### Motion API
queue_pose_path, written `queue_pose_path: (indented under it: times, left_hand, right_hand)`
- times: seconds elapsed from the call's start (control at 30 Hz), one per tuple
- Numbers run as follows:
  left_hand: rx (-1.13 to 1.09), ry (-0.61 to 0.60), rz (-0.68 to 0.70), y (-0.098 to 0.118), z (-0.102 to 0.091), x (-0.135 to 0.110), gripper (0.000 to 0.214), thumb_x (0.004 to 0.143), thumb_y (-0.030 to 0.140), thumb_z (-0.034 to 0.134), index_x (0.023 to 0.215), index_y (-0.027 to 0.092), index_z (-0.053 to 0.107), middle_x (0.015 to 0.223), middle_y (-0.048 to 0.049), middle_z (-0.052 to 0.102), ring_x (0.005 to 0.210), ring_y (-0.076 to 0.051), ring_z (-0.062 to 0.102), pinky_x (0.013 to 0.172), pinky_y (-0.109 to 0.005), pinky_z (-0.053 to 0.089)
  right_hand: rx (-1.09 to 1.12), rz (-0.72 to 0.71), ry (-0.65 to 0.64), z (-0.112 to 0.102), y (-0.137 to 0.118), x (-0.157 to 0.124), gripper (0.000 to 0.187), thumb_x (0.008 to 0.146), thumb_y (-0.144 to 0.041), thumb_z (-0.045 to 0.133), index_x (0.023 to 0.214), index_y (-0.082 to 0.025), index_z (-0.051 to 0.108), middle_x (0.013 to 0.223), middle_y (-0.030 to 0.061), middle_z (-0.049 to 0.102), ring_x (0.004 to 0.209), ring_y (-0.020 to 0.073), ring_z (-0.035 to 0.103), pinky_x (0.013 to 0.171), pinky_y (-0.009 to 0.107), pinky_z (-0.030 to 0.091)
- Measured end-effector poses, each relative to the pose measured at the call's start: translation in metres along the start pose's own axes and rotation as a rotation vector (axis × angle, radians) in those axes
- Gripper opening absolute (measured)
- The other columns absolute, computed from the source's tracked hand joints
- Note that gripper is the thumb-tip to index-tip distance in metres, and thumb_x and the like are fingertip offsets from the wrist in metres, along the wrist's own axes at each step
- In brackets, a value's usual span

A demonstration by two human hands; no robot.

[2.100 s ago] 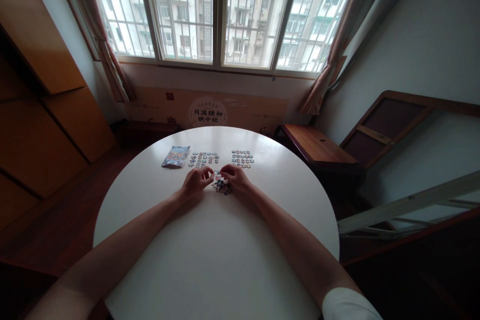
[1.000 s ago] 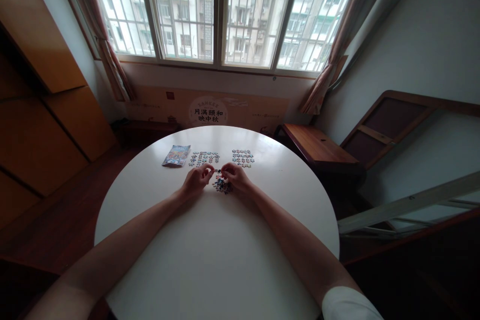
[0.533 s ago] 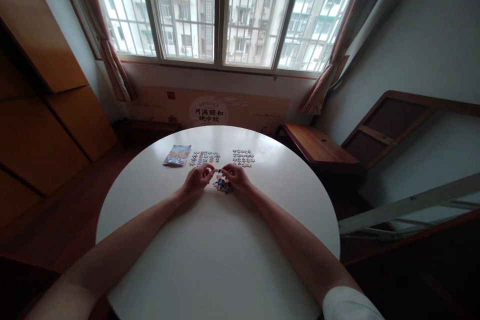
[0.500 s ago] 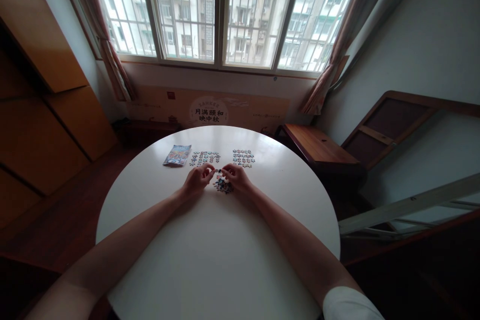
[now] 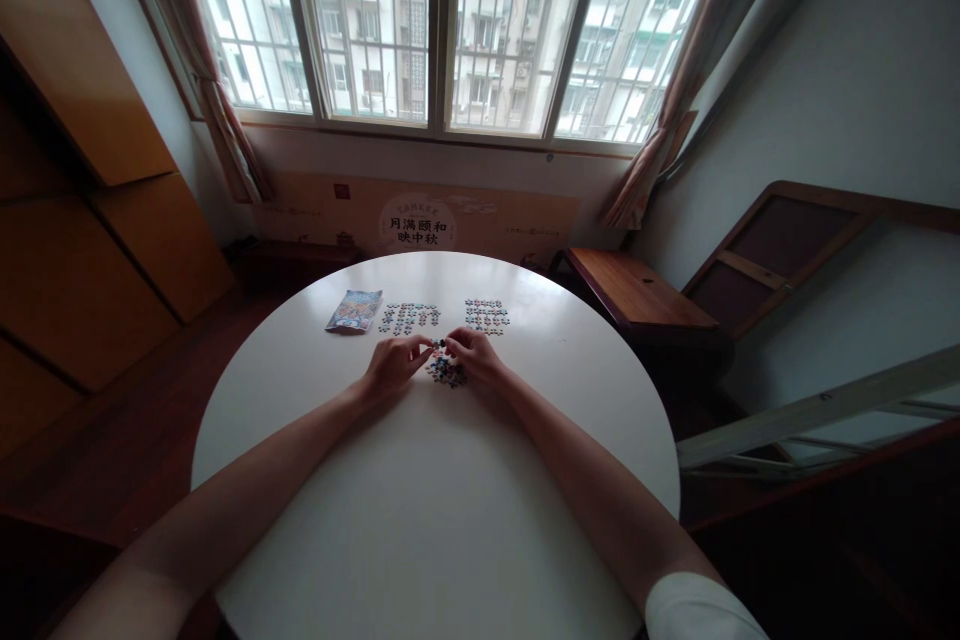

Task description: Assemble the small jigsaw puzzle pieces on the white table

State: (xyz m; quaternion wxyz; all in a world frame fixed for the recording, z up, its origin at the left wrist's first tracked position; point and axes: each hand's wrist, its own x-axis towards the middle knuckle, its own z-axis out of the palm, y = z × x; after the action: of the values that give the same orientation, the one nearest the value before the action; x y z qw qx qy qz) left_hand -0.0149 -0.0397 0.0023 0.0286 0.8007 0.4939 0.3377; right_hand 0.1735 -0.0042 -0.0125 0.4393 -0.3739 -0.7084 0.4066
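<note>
Both my hands meet over a small heap of jigsaw pieces (image 5: 445,374) near the middle of the round white table (image 5: 435,510). My left hand (image 5: 391,365) has its fingers curled and pinched at a tiny piece (image 5: 436,345) between the two hands. My right hand (image 5: 474,356) is also curled, its fingertips pinched at the same spot. Beyond the hands lie two laid-out groups of pieces, one on the left (image 5: 407,317) and one on the right (image 5: 486,314).
A small printed packet (image 5: 353,311) lies at the table's far left. A wooden bench (image 5: 634,292) stands to the right of the table, a framed panel (image 5: 780,250) leans on the right wall, and wooden cabinets (image 5: 90,220) line the left. A barred window (image 5: 442,20) faces me.
The hands stay pinched together over the heap; the fingertips have shifted only slightly. The view has barely moved.
</note>
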Motion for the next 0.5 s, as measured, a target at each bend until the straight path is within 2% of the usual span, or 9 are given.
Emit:
queue_pose_path:
  times: [0.33, 0.5]
  left_hand:
    - [-0.008, 0.024, -0.073, -0.003, 0.002, 0.001, 0.024, 0.082, 0.037, 0.056, 0.089, 0.023, 0.074, 0.064, -0.0011, 0.067, 0.055, -0.01, 0.055, 0.058, -0.021, 0.036]
    - [-0.099, 0.021, -0.131, -0.008, 0.005, 0.003, 0.026, 0.081, 0.038, 0.057, 0.088, 0.019, 0.074, 0.055, -0.0001, 0.062, 0.051, -0.01, 0.051, 0.055, -0.02, 0.035]
  right_hand:
    - [-0.069, -0.019, 0.068, 0.0, 0.01, 0.003, 0.022, 0.074, -0.035, 0.061, 0.077, -0.015, 0.066, 0.065, 0.0026, 0.065, 0.058, 0.0122, 0.058, 0.056, 0.023, 0.044]
    - [-0.044, -0.032, 0.058, 0.001, 0.014, 0.004, 0.018, 0.071, -0.031, 0.064, 0.078, -0.015, 0.068, 0.071, 0.0038, 0.068, 0.065, 0.014, 0.061, 0.061, 0.024, 0.046]
